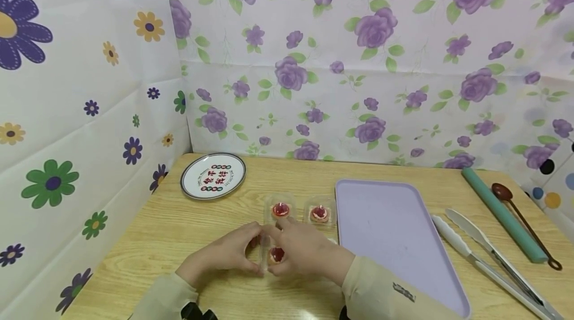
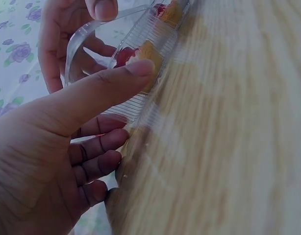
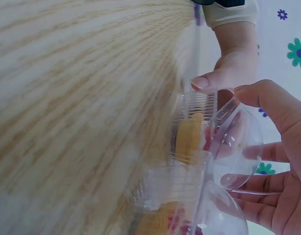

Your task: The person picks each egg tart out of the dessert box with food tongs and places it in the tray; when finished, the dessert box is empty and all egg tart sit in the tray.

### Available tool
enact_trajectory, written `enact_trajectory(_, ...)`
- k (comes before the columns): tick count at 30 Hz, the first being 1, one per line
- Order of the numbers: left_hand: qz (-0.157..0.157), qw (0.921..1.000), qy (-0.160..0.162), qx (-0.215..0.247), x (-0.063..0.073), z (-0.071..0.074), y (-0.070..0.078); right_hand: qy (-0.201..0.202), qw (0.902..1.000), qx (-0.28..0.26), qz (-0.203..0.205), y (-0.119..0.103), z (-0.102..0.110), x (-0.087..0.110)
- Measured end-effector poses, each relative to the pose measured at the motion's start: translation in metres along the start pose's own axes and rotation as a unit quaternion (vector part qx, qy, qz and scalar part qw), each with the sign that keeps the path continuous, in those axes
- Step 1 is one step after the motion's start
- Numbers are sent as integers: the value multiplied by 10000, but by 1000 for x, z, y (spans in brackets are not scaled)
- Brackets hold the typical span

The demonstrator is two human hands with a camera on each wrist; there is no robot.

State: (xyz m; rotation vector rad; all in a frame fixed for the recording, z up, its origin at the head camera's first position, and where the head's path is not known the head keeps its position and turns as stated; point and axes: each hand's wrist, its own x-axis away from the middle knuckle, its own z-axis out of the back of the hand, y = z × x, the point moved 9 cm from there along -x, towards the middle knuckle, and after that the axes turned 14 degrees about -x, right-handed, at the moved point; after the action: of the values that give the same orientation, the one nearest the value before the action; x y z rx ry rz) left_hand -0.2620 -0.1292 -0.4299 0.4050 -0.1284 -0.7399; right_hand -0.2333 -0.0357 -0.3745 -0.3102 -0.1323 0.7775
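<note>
Several clear plastic boxes, each holding a small red-topped tart, stand together on the wooden table. The nearest tart (image 1: pixel 276 255) sits in a box with a ribbed base (image 3: pixel 194 105) and a domed clear lid (image 3: pixel 241 149). My left hand (image 1: pixel 228 251) holds this base from the left, thumb at its near side. From the right, my right hand (image 1: pixel 307 247) grips the lid, thumb on its edge and fingers behind the dome. In the right wrist view the lid stands tilted up from the base. Behind it is another boxed tart (image 1: pixel 281 210).
One boxed tart (image 1: pixel 320 214) stands beside a lilac tray (image 1: pixel 381 225). A white plate (image 1: pixel 213 176) with red lettering lies at the back left. Metal tongs (image 1: pixel 498 262), a green roller (image 1: pixel 502 215) and a brown ladle (image 1: pixel 502 191) lie at the right.
</note>
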Motion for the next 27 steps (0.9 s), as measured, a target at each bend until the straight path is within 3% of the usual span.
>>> enact_trajectory(7, -35, 9999, -104, 25, -1, 1, 1, 186, 9996, 100, 184, 0, 13, 10)
enact_trajectory(15, -161, 9998, -91, 83, 2, 4, 4, 898, 9937, 561, 375, -1, 37, 27)
enact_trajectory(27, -72, 9999, -100, -35, 3, 9, 5, 1832, 9817, 64, 507, 14, 64, 57)
